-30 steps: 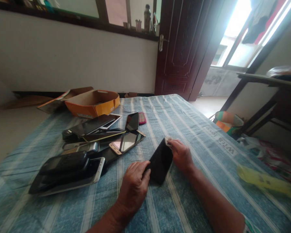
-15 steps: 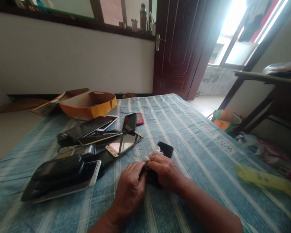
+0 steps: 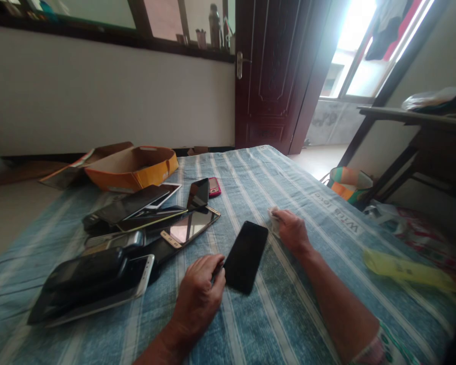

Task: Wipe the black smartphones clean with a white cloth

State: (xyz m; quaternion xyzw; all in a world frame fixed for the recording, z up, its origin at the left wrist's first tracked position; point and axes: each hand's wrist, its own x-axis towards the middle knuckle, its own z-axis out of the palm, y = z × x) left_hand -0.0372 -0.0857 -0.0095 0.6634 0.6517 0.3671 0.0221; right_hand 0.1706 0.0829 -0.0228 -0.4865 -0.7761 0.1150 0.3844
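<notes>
A black smartphone (image 3: 247, 257) lies flat on the striped blue cloth (image 3: 273, 324), its screen dark. Just to its left, my left hand (image 3: 201, 289) is closed in a pinch around a small dark object (image 3: 218, 266), mostly covered by the fingers, so its kind does not show. My right hand (image 3: 292, 230) is to the phone's right, closed on a crumpled white tissue (image 3: 274, 223) and apart from the phone. A gold-framed phone (image 3: 192, 227) rests beyond my left hand, with a small black phone (image 3: 198, 193) and a red keypad phone (image 3: 215, 187) behind it.
At left, several phones are piled up, among them a white-edged one (image 3: 144, 276) under a black device (image 3: 85, 268). An open orange box (image 3: 133, 175) stands behind them. A yellow wrapper (image 3: 406, 268) lies at right, near a dark table (image 3: 414, 116).
My right hand has moved right with the tissue, off the black smartphone, which now shows whole. My left hand stays near the same place, still pinching. The view has shifted slightly.
</notes>
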